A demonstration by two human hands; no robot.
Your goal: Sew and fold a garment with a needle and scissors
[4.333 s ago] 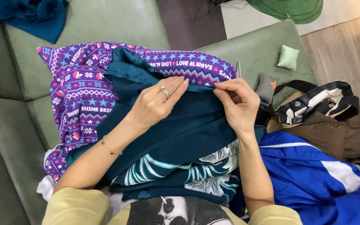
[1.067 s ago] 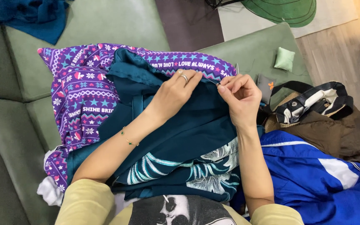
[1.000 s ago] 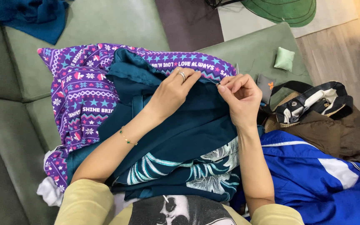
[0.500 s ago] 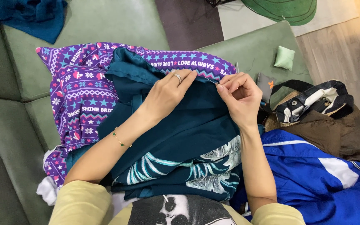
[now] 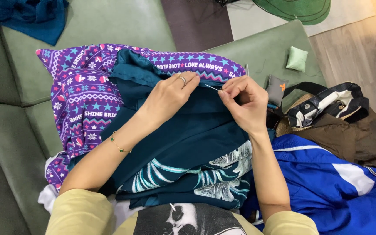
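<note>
Teal cloth (image 5: 188, 139) lies across our lap, over a purple patterned blanket (image 5: 79, 95) on the green sofa (image 5: 109, 21). Our left hand (image 5: 168, 95) presses its upper edge flat, fingers loosely extended. Our right hand (image 5: 244, 102) is pinched on a thin needle (image 5: 212, 87) right at that edge. We judge the sewing mid-seam; how much is stitched we cannot tell. To the right, past a blue jacket (image 5: 336, 182), an open striped bag (image 5: 323, 106) rests on brown cloth (image 5: 353, 135); its contents are hidden.
</note>
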